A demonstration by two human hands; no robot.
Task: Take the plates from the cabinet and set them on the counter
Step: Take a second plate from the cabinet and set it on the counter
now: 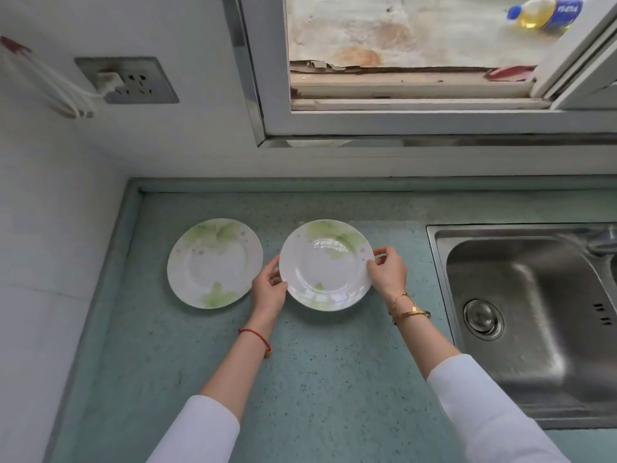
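Two white plates with green leaf prints are over the speckled green counter (334, 379). The left plate (214, 263) lies flat on it, with no hand on it. The right plate (325, 265) is gripped by both hands: my left hand (268, 287) holds its left rim, my right hand (387, 270) pinches its right rim. This plate is level and at or just above the counter; whether it touches I cannot tell. No cabinet is in view.
A steel sink (534, 322) is set into the counter on the right. A wall socket (128, 80) with a plugged-in white cable is on the left wall. The window (417, 61) is behind the counter, and a bottle (544, 11) lies outside it.
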